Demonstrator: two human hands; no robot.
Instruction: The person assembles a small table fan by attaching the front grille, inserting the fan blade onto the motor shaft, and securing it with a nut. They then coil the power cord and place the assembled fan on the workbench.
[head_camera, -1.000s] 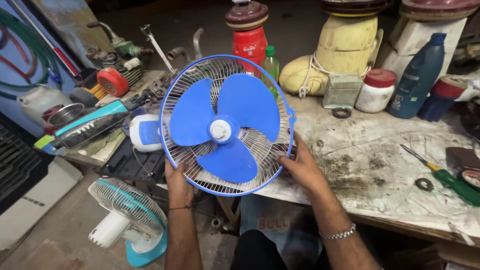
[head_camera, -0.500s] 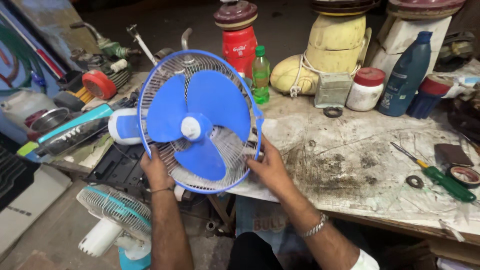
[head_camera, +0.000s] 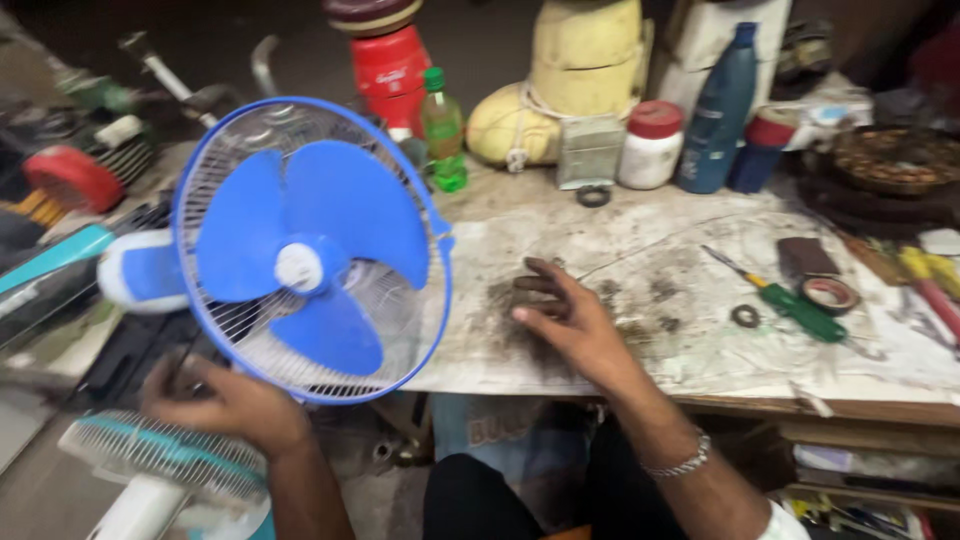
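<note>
A blue and white fan (head_camera: 310, 250) with three blue blades behind a wire grille stands tilted at the left end of the grimy workbench (head_camera: 700, 340). My left hand (head_camera: 225, 405) grips the lower rim of its grille. My right hand (head_camera: 565, 315) is off the fan and rests on the dirty bench top, fingers spread, holding nothing. A bracelet sits on that wrist.
A green-handled screwdriver (head_camera: 790, 300), a tape roll (head_camera: 828, 294) and a small ring (head_camera: 745, 316) lie at right. Bottles, a white jar (head_camera: 652, 145), a red canister (head_camera: 390, 70) and yellow housings line the back. A second white-teal fan (head_camera: 160, 470) stands on the floor at lower left.
My right hand has let go of the fan's right rim and dropped onto the bench. The fan has shifted left, held only by my left hand.
</note>
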